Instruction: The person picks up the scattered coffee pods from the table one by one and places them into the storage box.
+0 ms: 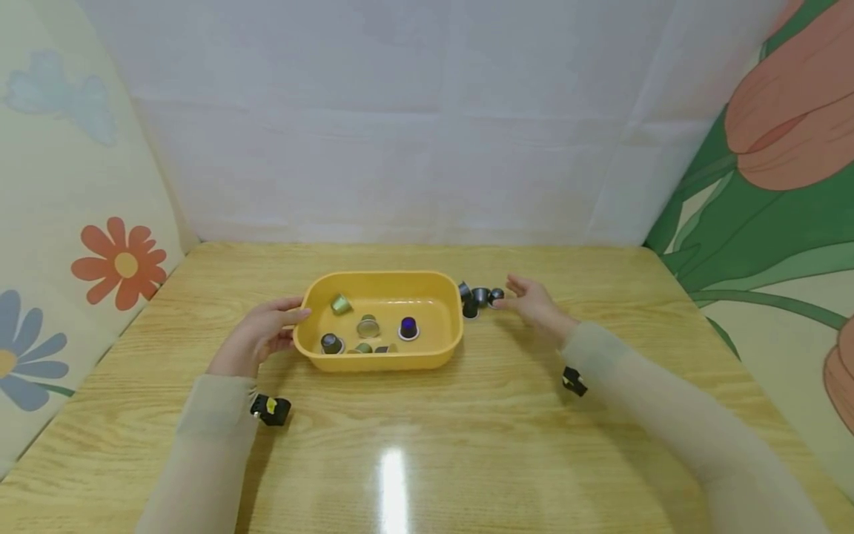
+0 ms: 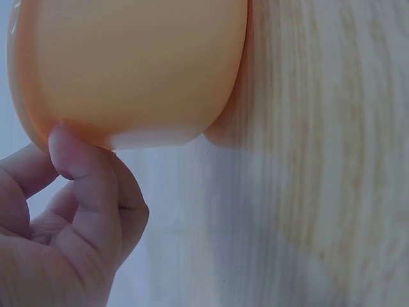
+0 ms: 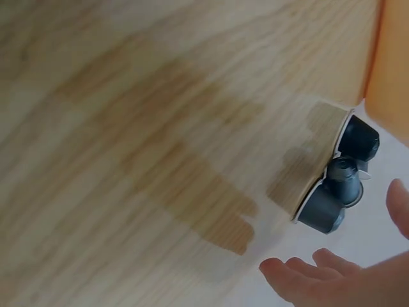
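At its left end, the yellow plastic tub (image 1: pixel 380 361) is held by my left hand (image 1: pixel 262 331), the fingers bent at its rim in the left wrist view. Inside lie several coffee capsules, among them a green capsule (image 1: pixel 341 304), a dark capsule with a purple top (image 1: pixel 408 328) and a grey-black capsule (image 1: pixel 330 343). Just outside the tub's right end, several dark coffee capsules (image 1: pixel 480 297) sit bunched together. My right hand (image 1: pixel 534 302) is beside them, its thumb and fingers spread apart. In the right wrist view these capsules (image 3: pixel 323 208) appear beyond the fingertips, with nothing gripped.
The wooden table (image 1: pixel 480 437) runs up to a white cloth backdrop (image 1: pixel 414 148). Flower-printed panels (image 1: pixel 787 245) flank it on both sides. A small black camera (image 1: pixel 270 409) is strapped at the left wrist, another black camera (image 1: pixel 574 381) at the right.
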`<state>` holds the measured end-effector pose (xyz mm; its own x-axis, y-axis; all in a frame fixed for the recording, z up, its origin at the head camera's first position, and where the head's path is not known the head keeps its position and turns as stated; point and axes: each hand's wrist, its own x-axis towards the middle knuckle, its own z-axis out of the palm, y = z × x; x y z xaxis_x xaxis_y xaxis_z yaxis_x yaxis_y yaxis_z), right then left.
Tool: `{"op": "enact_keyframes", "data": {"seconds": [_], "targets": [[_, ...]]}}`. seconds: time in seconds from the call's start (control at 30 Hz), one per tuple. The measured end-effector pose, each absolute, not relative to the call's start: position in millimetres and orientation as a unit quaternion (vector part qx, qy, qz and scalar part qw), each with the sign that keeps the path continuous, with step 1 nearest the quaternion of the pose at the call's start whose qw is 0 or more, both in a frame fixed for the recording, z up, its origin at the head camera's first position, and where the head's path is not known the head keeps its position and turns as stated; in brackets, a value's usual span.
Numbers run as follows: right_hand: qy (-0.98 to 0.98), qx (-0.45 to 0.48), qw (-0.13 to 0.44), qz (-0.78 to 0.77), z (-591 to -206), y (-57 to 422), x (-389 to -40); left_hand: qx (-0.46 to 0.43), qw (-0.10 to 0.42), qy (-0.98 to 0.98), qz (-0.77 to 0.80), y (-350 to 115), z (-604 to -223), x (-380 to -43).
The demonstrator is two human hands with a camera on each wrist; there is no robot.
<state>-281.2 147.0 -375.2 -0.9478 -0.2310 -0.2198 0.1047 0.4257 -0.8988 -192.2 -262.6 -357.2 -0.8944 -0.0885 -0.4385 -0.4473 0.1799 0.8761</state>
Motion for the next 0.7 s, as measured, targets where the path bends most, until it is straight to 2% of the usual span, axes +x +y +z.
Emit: {"op": "enact_keyframes", "data": {"seconds": [0.7], "targets": [[0.901, -0.093, 0.144, -0.399, -388.4, 145.4, -298.1, -0.175, 0.146, 0.749, 0.622, -264.9, -358.3, -190.9]]}}
